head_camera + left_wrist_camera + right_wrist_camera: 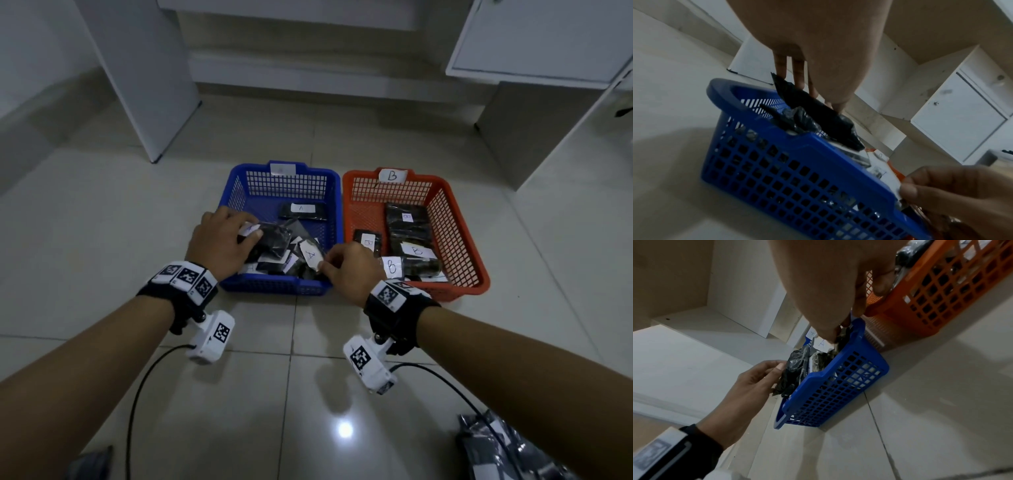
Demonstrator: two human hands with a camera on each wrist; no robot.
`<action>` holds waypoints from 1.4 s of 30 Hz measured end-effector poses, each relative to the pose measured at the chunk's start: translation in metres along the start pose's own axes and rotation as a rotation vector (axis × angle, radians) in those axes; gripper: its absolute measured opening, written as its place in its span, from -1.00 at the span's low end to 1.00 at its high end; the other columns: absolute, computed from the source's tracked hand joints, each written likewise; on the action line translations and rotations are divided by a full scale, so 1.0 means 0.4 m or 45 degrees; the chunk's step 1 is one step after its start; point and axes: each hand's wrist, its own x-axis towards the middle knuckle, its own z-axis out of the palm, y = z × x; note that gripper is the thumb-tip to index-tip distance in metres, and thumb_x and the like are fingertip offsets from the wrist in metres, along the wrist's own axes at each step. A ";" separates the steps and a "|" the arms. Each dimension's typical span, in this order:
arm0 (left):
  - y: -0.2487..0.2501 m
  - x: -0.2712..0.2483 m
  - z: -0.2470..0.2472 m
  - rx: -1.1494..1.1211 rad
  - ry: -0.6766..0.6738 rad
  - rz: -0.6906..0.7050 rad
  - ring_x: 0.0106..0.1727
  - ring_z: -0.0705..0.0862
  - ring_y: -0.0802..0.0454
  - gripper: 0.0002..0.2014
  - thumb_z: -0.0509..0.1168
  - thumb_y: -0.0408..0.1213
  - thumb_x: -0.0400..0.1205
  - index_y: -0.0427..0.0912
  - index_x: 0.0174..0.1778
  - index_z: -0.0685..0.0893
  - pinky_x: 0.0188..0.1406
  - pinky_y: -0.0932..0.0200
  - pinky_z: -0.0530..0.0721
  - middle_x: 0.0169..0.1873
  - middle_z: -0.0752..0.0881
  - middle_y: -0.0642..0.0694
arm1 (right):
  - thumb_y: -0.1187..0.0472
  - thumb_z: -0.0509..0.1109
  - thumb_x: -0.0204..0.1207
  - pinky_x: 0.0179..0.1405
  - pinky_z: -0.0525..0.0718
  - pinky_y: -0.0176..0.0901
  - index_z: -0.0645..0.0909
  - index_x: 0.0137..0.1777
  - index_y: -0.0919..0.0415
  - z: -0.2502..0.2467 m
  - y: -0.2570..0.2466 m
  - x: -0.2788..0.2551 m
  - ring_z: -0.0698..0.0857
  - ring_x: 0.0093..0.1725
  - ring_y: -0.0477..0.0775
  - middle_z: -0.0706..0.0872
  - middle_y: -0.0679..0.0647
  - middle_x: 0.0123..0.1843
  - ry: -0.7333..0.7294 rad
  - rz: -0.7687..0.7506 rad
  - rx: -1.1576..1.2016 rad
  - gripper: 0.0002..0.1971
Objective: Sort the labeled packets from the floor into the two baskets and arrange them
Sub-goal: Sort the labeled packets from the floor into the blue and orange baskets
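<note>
A blue basket (239,181) and an orange basket (462,233) marked B stand side by side on the floor. Dark packets with white A labels lie heaped in the blue one; B packets (407,219) lie in the orange one. My left hand (226,236) grips a dark packet (274,236) at the blue basket's near left. My right hand (349,263) pinches an A-labelled packet (310,258) at its near right corner. In the left wrist view my fingers (797,73) hold the dark packet (818,110) over the blue basket (797,170).
White cabinet panels (144,85) stand behind and to both sides of the baskets. More dark packets (479,442) lie on the tiled floor at the near right, one (92,462) at the near left. Wrist camera cables trail over the tiles.
</note>
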 end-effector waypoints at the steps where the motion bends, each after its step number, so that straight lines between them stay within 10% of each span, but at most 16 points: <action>1: -0.002 -0.002 -0.008 -0.007 -0.013 0.001 0.18 0.57 -0.30 -0.68 0.35 0.07 0.65 0.00 0.23 0.71 0.14 -0.17 0.59 0.15 0.63 -0.16 | -0.01 0.49 0.58 -0.12 0.76 -0.04 0.68 -0.16 -0.07 -0.001 0.002 -0.002 0.75 -0.11 0.03 0.78 -0.02 -0.08 -0.007 -0.008 0.003 -0.89; 6: -0.012 -0.026 -0.040 -0.168 -0.198 0.024 -0.05 0.67 -0.03 -0.61 0.44 0.03 0.58 0.09 0.32 0.61 0.05 -0.04 0.67 -0.08 0.63 0.08 | 0.05 0.51 0.57 -0.08 0.74 -0.07 0.74 0.01 0.08 -0.012 0.006 -0.013 0.74 -0.08 0.00 0.78 -0.01 -0.06 -0.010 -0.074 0.056 -0.87; 27: -0.194 -0.279 -0.163 -0.442 -0.114 -0.253 -0.40 0.61 0.30 -0.93 0.47 -0.30 0.57 -0.05 -0.20 0.76 -0.34 0.47 0.51 -0.29 0.74 0.00 | 0.20 0.42 0.56 0.13 0.64 0.08 0.69 0.20 0.12 0.106 -0.097 -0.186 0.60 0.14 0.09 0.61 0.00 0.15 -0.082 -0.673 -0.008 -0.77; 36: -0.338 -0.519 -0.237 -0.050 -1.023 -0.425 -0.02 0.60 0.18 -0.61 0.57 0.01 0.48 0.08 0.17 0.66 -0.15 0.34 0.50 0.10 0.63 0.10 | 0.12 0.34 0.65 0.24 0.62 -0.02 0.59 0.42 0.07 0.290 -0.215 -0.298 0.64 0.22 0.09 0.62 0.04 0.28 -0.903 -0.687 -0.273 -0.65; 42: -0.404 -0.663 -0.249 0.116 -1.149 -0.478 0.15 0.57 0.09 -0.46 0.61 0.11 0.37 0.13 0.23 0.62 0.06 0.20 0.51 0.14 0.57 0.08 | -0.11 0.38 0.62 0.18 0.66 0.07 0.67 0.28 0.08 0.423 -0.317 -0.388 0.64 0.17 0.14 0.67 0.07 0.20 -1.061 -0.850 -0.281 -0.64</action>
